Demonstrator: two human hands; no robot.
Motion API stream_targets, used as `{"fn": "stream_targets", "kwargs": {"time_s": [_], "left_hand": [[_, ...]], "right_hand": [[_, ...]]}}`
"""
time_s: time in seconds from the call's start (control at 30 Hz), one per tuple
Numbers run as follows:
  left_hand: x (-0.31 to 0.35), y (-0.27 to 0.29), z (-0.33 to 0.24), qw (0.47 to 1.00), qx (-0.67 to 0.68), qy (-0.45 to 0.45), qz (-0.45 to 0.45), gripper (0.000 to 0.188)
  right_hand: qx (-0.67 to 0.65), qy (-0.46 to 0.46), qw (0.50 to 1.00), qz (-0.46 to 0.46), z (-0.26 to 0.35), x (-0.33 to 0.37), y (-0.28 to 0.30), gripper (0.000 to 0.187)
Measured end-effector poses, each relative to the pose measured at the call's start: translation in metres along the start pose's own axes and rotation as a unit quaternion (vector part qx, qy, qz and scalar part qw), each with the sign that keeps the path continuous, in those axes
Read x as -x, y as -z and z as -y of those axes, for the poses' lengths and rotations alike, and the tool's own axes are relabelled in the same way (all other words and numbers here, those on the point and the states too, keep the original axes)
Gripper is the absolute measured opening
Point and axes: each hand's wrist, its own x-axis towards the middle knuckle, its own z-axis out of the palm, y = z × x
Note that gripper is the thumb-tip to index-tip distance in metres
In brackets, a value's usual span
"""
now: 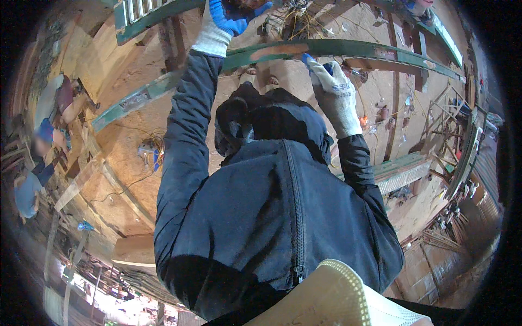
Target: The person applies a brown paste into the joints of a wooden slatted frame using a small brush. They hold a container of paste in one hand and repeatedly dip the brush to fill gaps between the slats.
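Note:
A long green-painted wooden beam (pixel 244 58) crosses in front of me, with a bare, paint-free patch in its middle. My left hand (pixel 231 23), in a white glove with blue coating, reaches past the beam to the top edge of the view. Its fingers curve around something dark reddish-brown (pixel 246 4), mostly cut off, whose kind I cannot make out. My right hand (pixel 334 89), gloved alike, is at the beam's near side. One blue fingertip is stretched onto the beam by the bare patch; the other fingers bend, and nothing shows in them.
Tangled cables (pixel 296 22) lie beyond the beam. Another green slatted piece (pixel 155 13) is at the upper left, and a green and white frame (pixel 405 171) lies to my right. A wooden board (pixel 133 185) is on the left. Other people (pixel 46 133) are at the far left.

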Motion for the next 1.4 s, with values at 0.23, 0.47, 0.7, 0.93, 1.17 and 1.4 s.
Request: {"fn": "stream_targets", "kwargs": {"time_s": [0.23,0.47,0.7,0.93,1.17,1.4], "left_hand": [[0.001,-0.001,0.009,0.999,0.015,-0.012,-0.031,0.055],[0.002,0.001,0.004,0.999,0.027,0.016,-0.026,0.052],[0.0,-0.002,0.001,0.998,0.008,0.018,-0.053,0.048],[-0.003,-0.01,0.003,0.999,0.027,-0.015,-0.036,0.044],[-0.002,-0.012,0.003,0.999,0.009,-0.018,-0.027,0.045],[0.001,-0.01,0.003,0.999,0.016,0.008,-0.031,0.049]], "right_hand": [[0.016,-0.019,0.999,-0.023,0.013,-0.026,0.01,0.031],[0.013,-0.011,1.0,-0.011,0.018,-0.023,0.009,0.033],[0.065,0.017,0.998,-0.016,0.016,-0.028,-0.005,0.036],[0.055,0.016,0.997,0.048,0.022,-0.02,0.012,0.036],[0.083,0.002,0.995,0.047,0.02,-0.018,0.01,0.037],[-0.005,-0.024,0.999,0.039,0.009,-0.012,0.021,0.039]]}}
